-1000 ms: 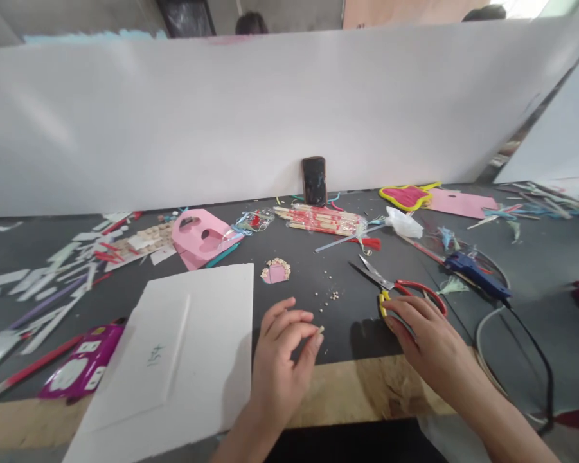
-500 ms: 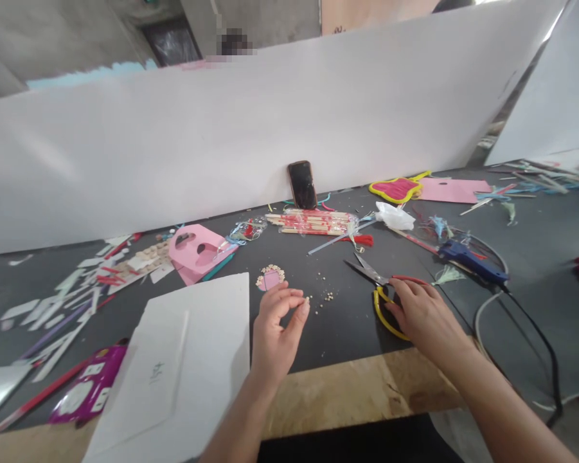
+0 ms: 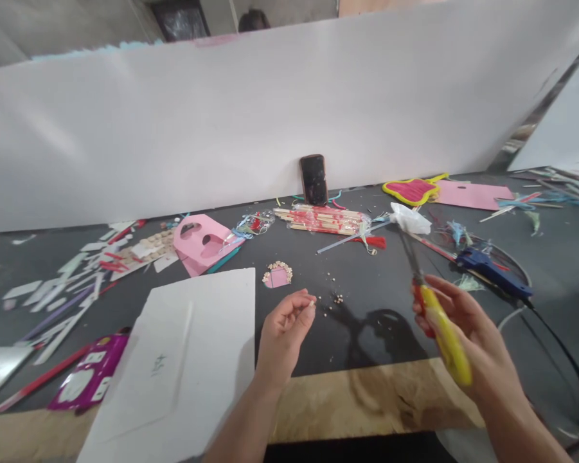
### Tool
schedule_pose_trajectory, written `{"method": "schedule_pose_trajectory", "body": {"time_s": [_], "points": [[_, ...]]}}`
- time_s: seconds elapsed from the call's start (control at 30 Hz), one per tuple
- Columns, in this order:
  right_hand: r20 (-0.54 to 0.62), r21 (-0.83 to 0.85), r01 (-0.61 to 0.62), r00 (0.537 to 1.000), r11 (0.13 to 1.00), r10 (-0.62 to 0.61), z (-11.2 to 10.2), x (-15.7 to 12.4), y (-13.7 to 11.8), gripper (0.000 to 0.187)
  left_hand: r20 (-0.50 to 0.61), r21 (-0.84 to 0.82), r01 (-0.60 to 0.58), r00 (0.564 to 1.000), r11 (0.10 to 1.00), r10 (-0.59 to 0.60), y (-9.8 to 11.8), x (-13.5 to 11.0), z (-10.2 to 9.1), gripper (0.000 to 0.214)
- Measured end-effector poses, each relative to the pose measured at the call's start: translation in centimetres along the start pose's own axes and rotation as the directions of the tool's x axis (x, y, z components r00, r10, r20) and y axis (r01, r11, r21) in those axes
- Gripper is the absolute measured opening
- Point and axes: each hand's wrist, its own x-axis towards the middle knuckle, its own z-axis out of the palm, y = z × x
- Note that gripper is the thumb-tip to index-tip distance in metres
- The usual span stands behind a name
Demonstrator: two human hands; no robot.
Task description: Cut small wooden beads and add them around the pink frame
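The left hand (image 3: 284, 335) hangs over the dark grey tabletop (image 3: 293, 357), fingers curled inward, with the thumb and fingertips pinched together on a tiny pale piece (image 3: 311, 303), mostly hidden by the fingertips. Taking that hand as the centre of a dial, with twelve straight ahead, a small pink flat piece edged with beige bits (image 3: 279, 278) lies near twelve, just beyond the knuckles. A loose scatter of tiny beige bits (image 3: 337, 298) sits at two o'clock, and a large white flat board with handwriting (image 3: 212, 347) lies at nine. At about eleven is a pink card with cut-out holes (image 3: 202, 247); toward one are a plastic-wrapped bundle of pale wooden sticks (image 3: 318, 220) and, behind it, an upright black phone (image 3: 314, 181).

The right hand (image 3: 486, 352) is wrapped around metal scissors with yellow and red handles (image 3: 446, 341), holding them above the table. Their blades point toward eleven; seen nearly edge-on, how far they are parted cannot be told. From this hand, a dark blue glue gun (image 3: 494, 273) lies near twelve, and a crumpled white plastic bundle (image 3: 410, 220) at eleven.
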Motion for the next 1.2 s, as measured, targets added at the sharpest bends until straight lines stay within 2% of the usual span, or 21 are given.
{"method": "schedule_pose_trajectory", "body": {"time_s": [0.07,0.1,0.17,0.27,0.33,0.4,0.57,0.7,1.2], "points": [[0.106,0.137,-0.001,0.994,0.991,-0.013,0.6,-0.5,-0.6,0.053,0.025,-0.011,-0.009,1.0,1.0,0.009,0.1,0.0,0.1,0.02],[0.167,0.139,0.008,0.985,0.99,-0.031,0.9,-0.7,-0.9,0.054,0.034,-0.015,-0.027,0.999,1.0,0.028,0.0,0.0,0.2,0.02],[0.244,0.013,0.099,0.965,0.995,-0.1,1.7,-1.2,-1.4,0.052,0.037,-0.022,-0.065,0.997,0.998,0.065,0.0,0.1,0.3,0.021],[0.314,-0.163,0.303,0.918,0.939,-0.242,2.7,-2.0,-2.0,0.05,0.021,-0.066,-0.096,0.995,0.993,0.097,-0.2,0.2,0.2,0.018],[0.35,-0.204,0.397,0.883,0.895,-0.312,3.2,-2.4,-2.1,0.051,0.015,-0.115,-0.09,0.996,0.989,0.092,-0.3,0.3,0.1,0.014],[0.37,-0.236,0.441,0.865,0.866,-0.34,3.5,-2.7,-2.1,0.05,0.022,-0.157,-0.079,0.996,0.984,0.083,-0.3,0.3,0.1,0.012],[0.387,-0.292,0.461,0.858,0.838,-0.338,3.7,-2.7,-1.6,0.046,0.066,-0.148,-0.091,0.993,0.985,0.102,-0.3,0.1,0.1,0.008],[0.416,-0.31,0.468,0.85,0.828,-0.324,3.7,-2.7,-1.3,0.05,0.116,-0.144,-0.066,0.99,0.987,0.084,-0.2,0.0,0.1,0.008],[0.433,-0.304,0.489,0.835,0.818,-0.338,3.5,-2.9,-1.3,0.049,0.216,-0.172,-0.03,0.974,0.985,0.067,0.1,-0.2,0.2,0.007]]}}
